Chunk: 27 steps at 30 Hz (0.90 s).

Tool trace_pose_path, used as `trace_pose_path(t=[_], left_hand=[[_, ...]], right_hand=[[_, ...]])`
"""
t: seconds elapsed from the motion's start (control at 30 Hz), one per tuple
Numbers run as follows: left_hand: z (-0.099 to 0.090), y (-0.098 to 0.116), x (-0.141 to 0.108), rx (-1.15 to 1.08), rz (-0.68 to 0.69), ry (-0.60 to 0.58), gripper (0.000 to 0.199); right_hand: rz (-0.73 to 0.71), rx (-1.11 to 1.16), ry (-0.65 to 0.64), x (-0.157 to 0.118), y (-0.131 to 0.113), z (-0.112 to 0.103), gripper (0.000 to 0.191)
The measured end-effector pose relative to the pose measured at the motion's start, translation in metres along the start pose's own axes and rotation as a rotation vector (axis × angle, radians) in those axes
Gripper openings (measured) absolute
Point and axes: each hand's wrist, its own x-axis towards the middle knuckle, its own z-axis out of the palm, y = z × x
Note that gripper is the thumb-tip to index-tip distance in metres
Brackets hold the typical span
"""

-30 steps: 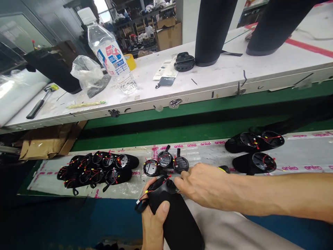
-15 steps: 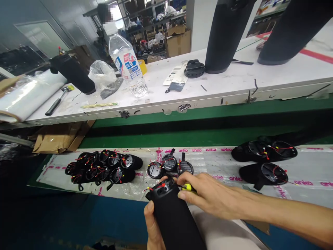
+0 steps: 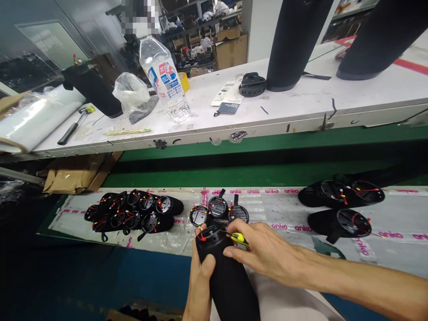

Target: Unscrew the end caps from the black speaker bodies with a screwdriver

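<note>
Black housing (image 3: pixel 230 281), one: in hand, tilted, capped end up, in front of the near long edge of the plastic-covered board (image 3: pixel 277 209). Compared with half a second ago, turned, the cap's holes facing less toward the viewer.

Left hand (image 3: pixel 198 285): wrapped around the black housing; thumb shifted from its left side to its front.

Right hand (image 3: pixel 264 249): pinching a yellow tool (image 3: pixel 238 237) between thumb and fingers, as half a second ago, thin shaft directed at the cap's rim; tip contact cannot be told. One second ago this hand was bunched at the rim.

Containers:
Bottle (image 3: pixel 167 84), clear, labelled, near the front edge of the tabletop (image 3: pixel 287 107); fill uncertain.
Clear bag (image 3: pixel 130 93), crumpled, left of the bottle; contents indistinct.
Cardboard box (image 3: pixel 232 51), beyond the tabletop's back edge; contents hidden.
Housings, left group (image 3: pixel 165 205), clustered toward the board's left end; red and yellow wires at their open ends.
Housings, right group (image 3: pixel 354 223), three, toward the board's right end; wires within.

Round caps (image 3: pixel 218 207), three, mid-board, just beyond the black housing; wires attached.

Black-handled tool (image 3: pixel 75 127), near the tabletop's left front corner.
</note>
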Motion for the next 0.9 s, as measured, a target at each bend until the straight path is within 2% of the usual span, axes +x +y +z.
trace_pose_path(t=[0.07,0.13,0.2,0.27,0.43,0.53,0.7,0.83,0.9], left_hand=[[0.005,-0.002,-0.006,-0.074,-0.061,0.044,0.070],[0.007,-0.003,-0.011,-0.174,-0.187,0.095,0.049],[0.005,-0.003,-0.012,-0.252,-0.291,0.087,0.040],[0.002,-0.003,-0.011,-0.288,-0.315,0.037,0.041],[-0.005,-0.006,-0.010,-0.262,-0.293,-0.075,0.057],[-0.003,-0.007,-0.008,-0.240,-0.286,-0.056,0.054],[0.007,-0.006,-0.006,-0.233,-0.175,-0.008,0.037],[0.006,-0.009,-0.007,-0.130,-0.091,-0.034,0.044],[0.004,-0.010,-0.008,-0.043,-0.020,-0.066,0.053]], right_hand=[[-0.005,0.009,-0.029,-0.001,-0.003,-0.007,0.025],[0.005,0.047,-0.081,-0.003,-0.005,-0.017,0.021],[-0.007,0.033,-0.108,-0.003,-0.005,-0.027,0.019],[-0.069,-0.064,-0.107,-0.002,-0.002,-0.034,0.017],[-0.244,-0.269,-0.121,0.006,0.008,-0.032,0.012],[-0.335,-0.355,-0.113,0.011,0.012,-0.028,0.013],[-0.430,-0.518,-0.089,0.015,0.010,-0.026,0.008],[-0.504,-0.608,-0.027,0.014,0.011,-0.023,0.005],[-0.530,-0.636,-0.009,0.012,0.013,-0.021,0.004]])
